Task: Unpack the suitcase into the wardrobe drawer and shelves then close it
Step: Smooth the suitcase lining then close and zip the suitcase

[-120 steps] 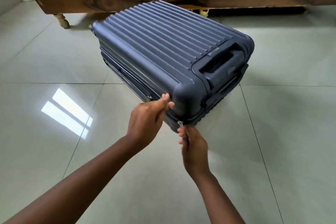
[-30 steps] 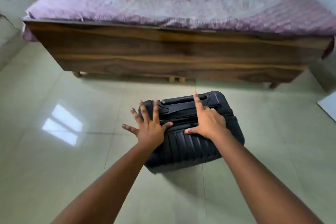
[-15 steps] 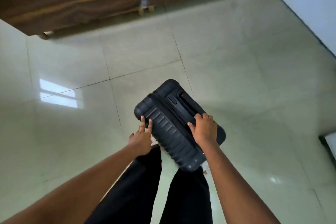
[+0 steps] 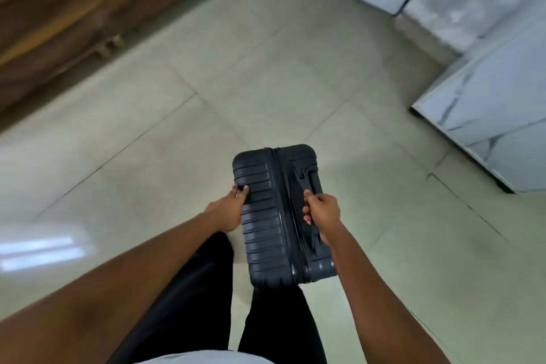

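The right hand (image 4: 322, 213) is curled round the handle (image 4: 311, 183) on the top of the dark suitcase (image 4: 274, 216), fingers wrapped under the bar. The left hand (image 4: 232, 207) grips the ribbed left side of the case, thumb on the front ridges and fingers round the edge. The hands are apart, one on each side of the case, which stands upright just in front of the person's black trouser legs (image 4: 206, 289), its zip seam closed. Whether the case touches the floor (image 4: 266, 83) cannot be told. Pale tiled floor lies open on all sides of the case, with wide room ahead and to the left. Well apart at upper left runs the wooden bed frame (image 4: 74, 18), raised on short feet. At the right edge stand white marbled panels (image 4: 487, 127), their bottom corners reaching the floor near the case's right side
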